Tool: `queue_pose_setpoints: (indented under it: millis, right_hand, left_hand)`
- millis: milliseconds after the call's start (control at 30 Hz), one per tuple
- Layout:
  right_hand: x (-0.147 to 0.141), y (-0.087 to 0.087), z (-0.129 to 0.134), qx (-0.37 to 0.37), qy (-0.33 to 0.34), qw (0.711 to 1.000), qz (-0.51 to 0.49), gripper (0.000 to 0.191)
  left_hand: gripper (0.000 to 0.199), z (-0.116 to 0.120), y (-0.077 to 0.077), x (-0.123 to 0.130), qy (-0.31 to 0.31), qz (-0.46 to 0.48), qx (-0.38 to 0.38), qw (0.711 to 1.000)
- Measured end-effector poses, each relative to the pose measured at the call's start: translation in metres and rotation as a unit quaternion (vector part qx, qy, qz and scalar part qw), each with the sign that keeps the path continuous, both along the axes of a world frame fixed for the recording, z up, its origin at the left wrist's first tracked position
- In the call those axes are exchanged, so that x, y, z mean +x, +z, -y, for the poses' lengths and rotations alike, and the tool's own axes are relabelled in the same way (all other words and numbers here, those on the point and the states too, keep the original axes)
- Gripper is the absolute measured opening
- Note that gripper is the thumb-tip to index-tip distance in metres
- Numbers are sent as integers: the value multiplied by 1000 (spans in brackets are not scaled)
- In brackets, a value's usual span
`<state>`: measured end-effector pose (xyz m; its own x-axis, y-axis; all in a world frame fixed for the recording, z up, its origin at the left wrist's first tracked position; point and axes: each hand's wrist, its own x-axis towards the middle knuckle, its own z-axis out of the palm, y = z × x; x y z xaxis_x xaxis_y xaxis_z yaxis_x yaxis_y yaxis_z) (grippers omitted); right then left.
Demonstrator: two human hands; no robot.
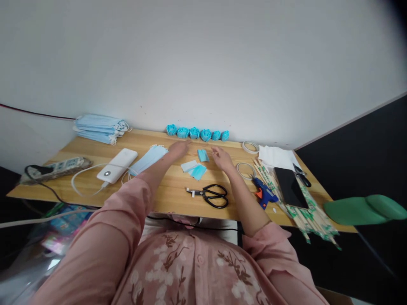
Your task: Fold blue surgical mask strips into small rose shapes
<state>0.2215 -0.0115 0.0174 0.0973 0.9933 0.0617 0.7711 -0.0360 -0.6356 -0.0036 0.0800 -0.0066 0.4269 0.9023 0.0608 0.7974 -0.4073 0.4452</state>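
Observation:
My left hand (179, 150) is over the back of the wooden table, fingers stretched toward the right and nothing seen in them. Just behind it, a row of several blue rosettes (194, 133), like folded roses, stands along the wall. To the right, my right hand (221, 159) hovers with its fingers apart, beside a small blue piece of mask fabric (203, 155). Nearer me lie another blue piece (198, 171) and a white piece (188, 166), overlapping. Black-handled scissors (210, 195) rest in front of these, their blades pointing left.
On the left are a stack of face masks (100, 127), loose masks (149, 159), a white power bank (117, 165) and a power strip (57, 169). Tape rolls (250, 147), a blue glue gun (264, 192), packaged chopsticks (313, 220), a phone (290, 186) and a green bottle (356, 210) occupy the right.

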Motion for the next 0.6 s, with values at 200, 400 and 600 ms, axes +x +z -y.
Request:
queue_pose_setpoints:
  millis: [200, 400, 600]
  right_hand:
    - [2, -20, -4, 12, -34, 999, -15, 36]
    - [3, -37, -7, 29, -80, 996, -40, 35]
    - [4, -40, -6, 29, -83, 995, -37, 36]
  left_hand:
    - [56, -1, 15, 16, 14, -77, -2, 997]
    - [58, -13, 18, 25, 31, -108, -8, 994]
    - [47, -10, 24, 12, 41, -99, 1, 994]
